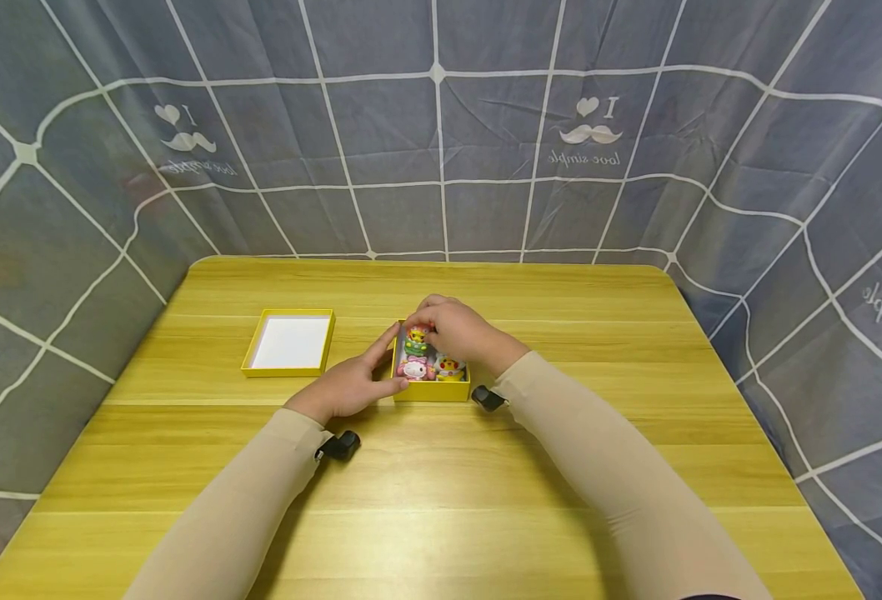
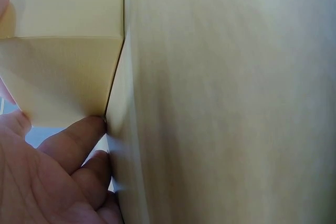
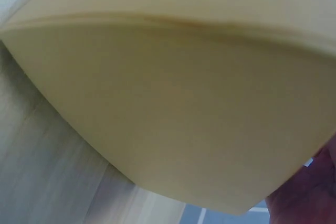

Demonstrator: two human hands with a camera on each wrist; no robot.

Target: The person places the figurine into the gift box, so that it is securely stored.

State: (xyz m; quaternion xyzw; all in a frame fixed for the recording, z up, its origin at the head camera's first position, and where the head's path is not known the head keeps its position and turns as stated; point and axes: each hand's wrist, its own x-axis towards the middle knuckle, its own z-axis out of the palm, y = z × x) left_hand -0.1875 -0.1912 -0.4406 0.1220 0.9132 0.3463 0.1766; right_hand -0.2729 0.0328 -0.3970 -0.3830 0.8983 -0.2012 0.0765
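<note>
A small yellow box (image 1: 432,392) stands open-topped near the middle of the table with several colourful toy figures in it. Nearest its front lie a pink-and-white figure (image 1: 414,369) and a yellow-and-white one (image 1: 450,369); behind them is a figure with a yellow face and green body (image 1: 416,338). My left hand (image 1: 351,383) lies along the box's left side, thumb at the near corner and index finger stretched toward the far one. Reaching in from the right, my right hand (image 1: 458,332) has its fingers bent around the green-bodied figure; its palm hides the far right corner.
To the left lies a shallow yellow lid (image 1: 291,372), white inside facing up. A wooden table (image 1: 441,500) spans the view, with a grey checked curtain (image 1: 486,125) behind it and at both sides. Small black wrist cameras hang under each sleeve.
</note>
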